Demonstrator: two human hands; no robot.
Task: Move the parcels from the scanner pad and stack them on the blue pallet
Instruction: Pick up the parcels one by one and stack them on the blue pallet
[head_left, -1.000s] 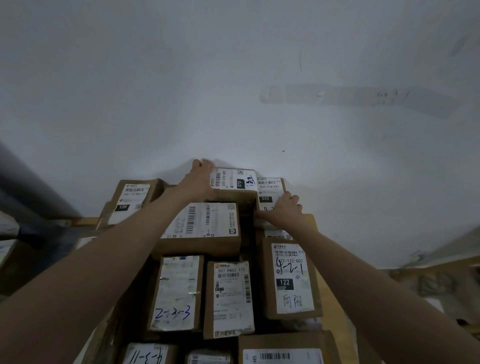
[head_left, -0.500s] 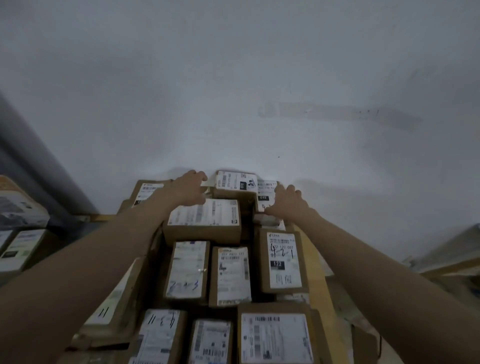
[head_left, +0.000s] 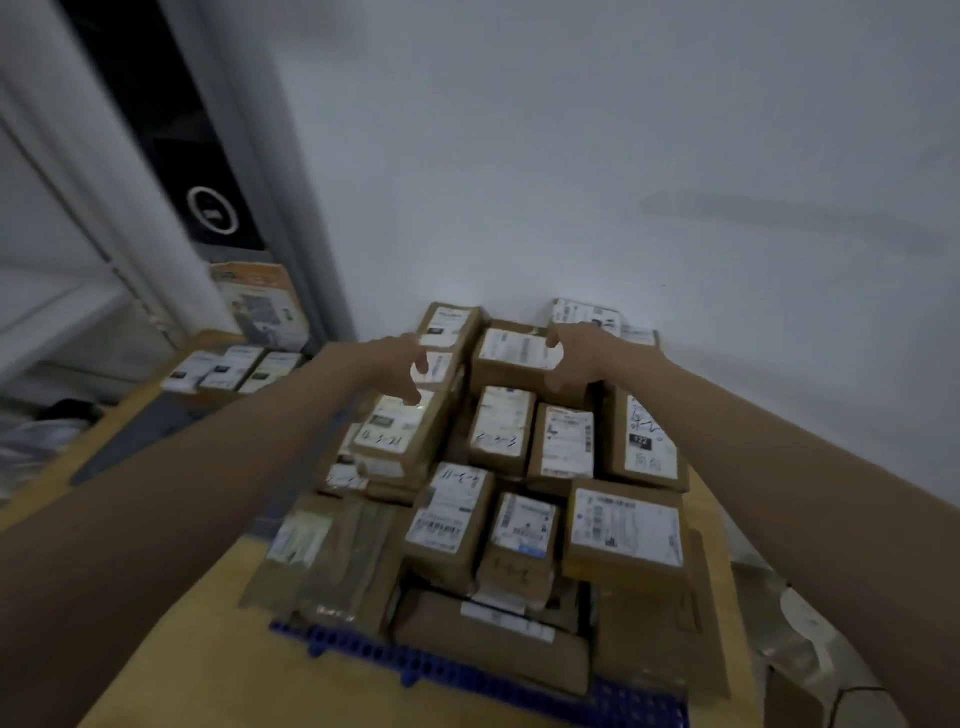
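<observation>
Several brown cardboard parcels (head_left: 498, 519) with white labels are stacked in layers on the blue pallet (head_left: 457, 667), against a white wall. My left hand (head_left: 400, 366) hovers over the left-hand parcels near the back, fingers loosely curled and holding nothing. My right hand (head_left: 579, 358) is above the right end of a rear top parcel (head_left: 511, 353), with fingers and thumb curved in a loose C. Blur hides whether it touches the parcel. No scanner pad is in view.
A second group of small parcels (head_left: 234, 369) lies on the yellow surface (head_left: 208, 649) to the left. A grey door frame (head_left: 171, 156) with a dark panel rises at left. Flattened cardboard and wrapping (head_left: 800, 649) lie at the right.
Both hands have come off the rear parcels and drawn back toward me. The view has pulled back and turned left, so the pallet's front edge and the door frame now show.
</observation>
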